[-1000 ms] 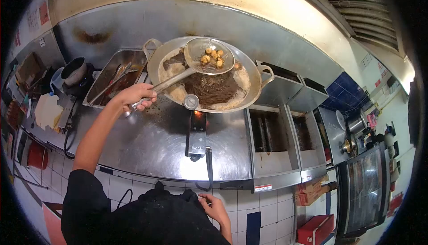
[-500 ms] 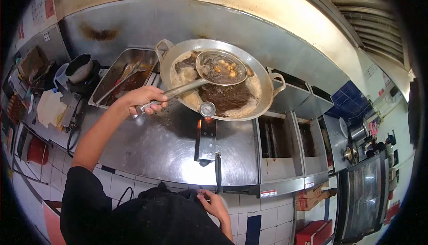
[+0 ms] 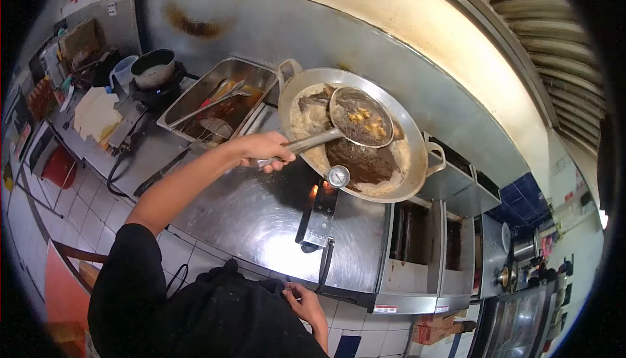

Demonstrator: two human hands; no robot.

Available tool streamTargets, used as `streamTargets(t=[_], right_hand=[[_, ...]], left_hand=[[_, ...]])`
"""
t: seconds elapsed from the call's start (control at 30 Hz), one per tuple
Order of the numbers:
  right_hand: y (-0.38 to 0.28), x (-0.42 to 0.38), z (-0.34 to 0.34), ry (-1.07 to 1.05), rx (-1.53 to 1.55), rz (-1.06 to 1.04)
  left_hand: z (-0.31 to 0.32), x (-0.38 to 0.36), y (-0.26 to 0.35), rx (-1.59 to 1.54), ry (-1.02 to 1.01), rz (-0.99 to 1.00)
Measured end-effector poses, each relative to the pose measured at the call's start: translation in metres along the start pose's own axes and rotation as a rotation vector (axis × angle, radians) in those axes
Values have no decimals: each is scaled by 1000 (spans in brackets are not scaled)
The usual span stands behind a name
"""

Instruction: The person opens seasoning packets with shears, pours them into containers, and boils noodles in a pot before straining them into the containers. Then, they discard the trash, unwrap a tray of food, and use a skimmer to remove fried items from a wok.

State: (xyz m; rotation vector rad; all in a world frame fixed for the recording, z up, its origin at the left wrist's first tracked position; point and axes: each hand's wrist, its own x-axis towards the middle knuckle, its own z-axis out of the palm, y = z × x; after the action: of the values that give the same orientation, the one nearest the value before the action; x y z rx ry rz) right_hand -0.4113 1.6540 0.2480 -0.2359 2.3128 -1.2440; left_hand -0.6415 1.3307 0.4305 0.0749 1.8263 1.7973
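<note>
My left hand (image 3: 270, 151) is closed round the metal handle of a round mesh skimmer (image 3: 349, 137). The skimmer's bowl is in the dark, foaming oil (image 3: 358, 162) of a wide two-handled wok (image 3: 415, 143). Several small golden-yellow food pieces (image 3: 372, 125) show inside the mesh. A round dial thermometer (image 3: 338, 176) sits at the wok's near rim, above the burner's metal control box (image 3: 317, 224), where an orange glow shows. My right hand (image 3: 303, 304) is low, against the black clothing at my waist, with curled fingers; what they grip, if anything, is hidden.
Left of the wok, a steel tray (image 3: 171, 122) holds tongs (image 3: 222, 100) and reddish-brown liquid. A black pot (image 3: 154, 69) and a clear jug (image 3: 122, 72) stand farther left. Steel fryer wells (image 3: 409, 240) lie to the right; a steel wall (image 3: 280, 25) rises behind.
The view has turned, so the wok and tray appear farther right. My left hand still holds the skimmer over the wok, and the yellow pieces lie differently in the mesh. My right hand stays at my waist.
</note>
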Motion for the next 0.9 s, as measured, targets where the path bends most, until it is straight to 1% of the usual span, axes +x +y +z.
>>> streamTargets(t=[0.1, 0.17, 0.27, 0.4, 0.47, 0.53, 0.57, 0.6, 0.63, 0.67, 0.7, 0.73, 0.77, 0.83, 0.87, 0.9], right_hand=[[5, 2, 0, -62, -4, 3], [3, 0, -2, -81, -66, 28], [13, -5, -1, -103, -24, -2], [25, -13, -5, -156, -43, -3], [32, -13, -6, -164, -74, -37], [37, -12, -7, -181, -103, -45], [39, -10, -6, -179, -119, -37], [41, -6, -6, -222, -124, 1], [40, -4, -4, -202, -216, -28], [51, 1, 0, -210, -235, -47], [57, 7, 5, -211, -255, -60], [47, 9, 8, -183, -287, -169], [41, 15, 15, -205, -314, -193], [34, 28, 37, -184, -277, -195], [33, 39, 53, -165, -288, -383], [23, 48, 70, -176, -301, -401]], left_hand=[[4, 15, -8, 14, 55, 3], [6, 25, -13, -10, 60, 4], [15, 31, -16, 35, 85, 26], [19, 29, -17, -34, 130, 10], [18, 32, -22, -61, 152, 13], [15, 28, -25, -160, 52, 74], [21, 20, -21, -140, 78, 94], [14, 33, -34, -181, 33, 155], [12, 36, -37, -190, 36, 151], [17, 28, -33, -207, 134, 126], [19, 19, -30, -222, 133, 130], [15, 17, -29, -312, 73, 102], [8, 13, -33, -278, 30, 160], [-4, -8, -47, -457, 193, 74], [-9, -24, -60, -440, 269, 140], [-13, -46, -78, -421, 345, 204]])
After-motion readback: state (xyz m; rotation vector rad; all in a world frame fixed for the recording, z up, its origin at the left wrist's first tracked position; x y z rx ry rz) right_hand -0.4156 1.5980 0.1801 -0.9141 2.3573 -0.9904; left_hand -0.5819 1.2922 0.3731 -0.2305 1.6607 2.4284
